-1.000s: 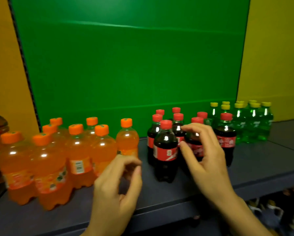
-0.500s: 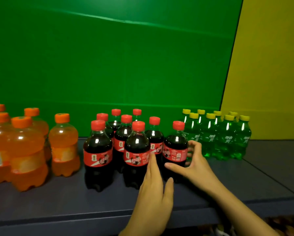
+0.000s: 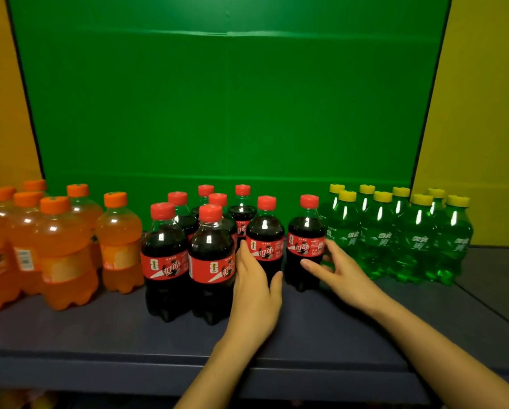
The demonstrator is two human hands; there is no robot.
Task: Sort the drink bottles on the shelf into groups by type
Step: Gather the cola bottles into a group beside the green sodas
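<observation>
As hands (image 3: 254,293) (image 3: 344,276) hold colas (image 3: 164,261) — eight — greens (image 3: 380,240) total eight.

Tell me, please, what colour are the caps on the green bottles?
Yellow. The head view shows the caps on the green bottles clearly.

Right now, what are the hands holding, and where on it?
Left hand wraps the lower body of the second cola bottle from the right; right hand grips the rightmost cola bottle around label height.
</observation>
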